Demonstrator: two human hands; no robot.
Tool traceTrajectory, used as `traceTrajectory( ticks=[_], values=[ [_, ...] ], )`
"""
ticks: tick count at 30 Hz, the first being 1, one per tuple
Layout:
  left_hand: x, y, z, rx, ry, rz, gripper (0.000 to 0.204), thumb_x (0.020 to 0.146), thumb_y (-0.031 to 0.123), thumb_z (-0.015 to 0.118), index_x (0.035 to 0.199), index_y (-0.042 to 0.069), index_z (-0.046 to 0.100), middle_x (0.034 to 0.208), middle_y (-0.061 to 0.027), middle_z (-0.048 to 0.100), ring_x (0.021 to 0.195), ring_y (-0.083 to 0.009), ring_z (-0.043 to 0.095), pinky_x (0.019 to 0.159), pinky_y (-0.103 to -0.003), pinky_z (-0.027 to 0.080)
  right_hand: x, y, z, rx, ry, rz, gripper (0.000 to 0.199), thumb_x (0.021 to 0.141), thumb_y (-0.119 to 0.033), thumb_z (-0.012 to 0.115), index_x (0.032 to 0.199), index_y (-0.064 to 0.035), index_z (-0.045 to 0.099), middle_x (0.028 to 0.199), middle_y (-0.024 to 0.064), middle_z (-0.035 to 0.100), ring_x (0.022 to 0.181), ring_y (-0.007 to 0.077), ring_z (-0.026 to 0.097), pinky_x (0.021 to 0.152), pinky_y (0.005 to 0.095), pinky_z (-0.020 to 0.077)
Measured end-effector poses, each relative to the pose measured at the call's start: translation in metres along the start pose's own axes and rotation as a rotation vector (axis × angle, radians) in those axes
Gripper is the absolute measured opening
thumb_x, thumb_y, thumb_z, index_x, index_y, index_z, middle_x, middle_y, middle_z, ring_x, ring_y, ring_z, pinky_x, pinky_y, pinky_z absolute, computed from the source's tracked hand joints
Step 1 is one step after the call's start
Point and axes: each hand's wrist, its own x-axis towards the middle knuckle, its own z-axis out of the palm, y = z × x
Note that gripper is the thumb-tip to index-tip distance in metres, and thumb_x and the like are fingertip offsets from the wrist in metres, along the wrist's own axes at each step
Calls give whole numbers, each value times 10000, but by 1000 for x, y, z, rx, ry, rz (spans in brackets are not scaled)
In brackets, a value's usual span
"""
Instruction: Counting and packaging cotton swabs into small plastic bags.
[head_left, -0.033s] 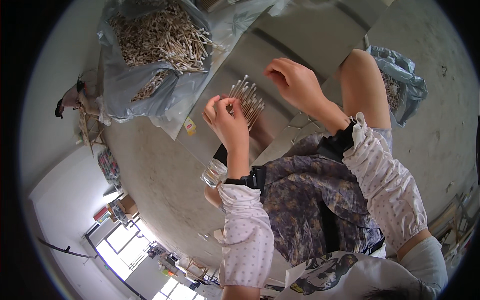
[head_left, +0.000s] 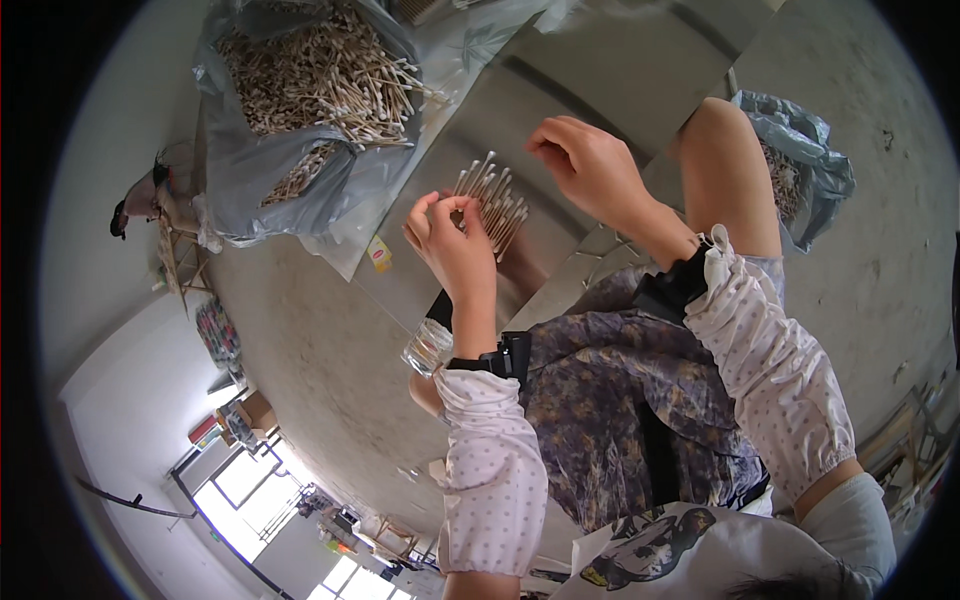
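- Your left hand (head_left: 455, 245) has thumb and fingertips pinched together at the near end of a small fan of cotton swabs (head_left: 492, 203). It looks like you're gripping the bunch by its lower ends, but the hand covers the contact, so I can't swear how many sticks are actually in the pinch.
- Your right hand (head_left: 592, 172) hangs just to the right of the fan, not touching it. The fingers are loosely curled and half closed, and I can't tell if there's a stick tucked in there.
- What's changed: honestly nothing. Against the other frame, both hands and the fan sit in the same spots, so my guess is you're mid-way through evening up one bunch rather than starting or finishing it.
- That fan of swabs sits over the grey sheet (head_left: 640, 70), white tips pointing away from you.
- Further out on your left, the big grey plastic bag (head_left: 250, 170) lies open with a loose heap of swabs (head_left: 320, 75) spilling toward the sheet.
- A little yellow tag (head_left: 379, 255) lies by the bag's edge.
- A clear cup (head_left: 428, 347) sits below your left wrist.
- A second grey bag (head_left: 815, 165) sits off to your right, well apart from both hands.
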Motion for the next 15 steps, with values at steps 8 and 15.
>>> traceTrajectory(
  ticks=[8, 15],
  values=[
    [13, -12, -2, 68, -96, 100, 124, 891, 179, 703, 948, 80, 657, 1266, -117, 521, 1268, -341, 390, 1074, -473, 303, 0, 0, -1, 13, 18, -7, 113, 867, -91, 588, 937, -111, 674, 937, 46, 687, 846, 287, 668, 699, 420, 533],
    [11, 1, -15, -8, -52, 68, 118, 895, 142, 671, 942, 63, 598, 1265, -133, 512, 1232, -357, 421, 1051, -507, 324, 0, -2, -1, 13, 44, -22, 103, 858, -85, 586, 921, -94, 666, 905, 64, 680, 852, 295, 667, 716, 417, 528]
  ],
)
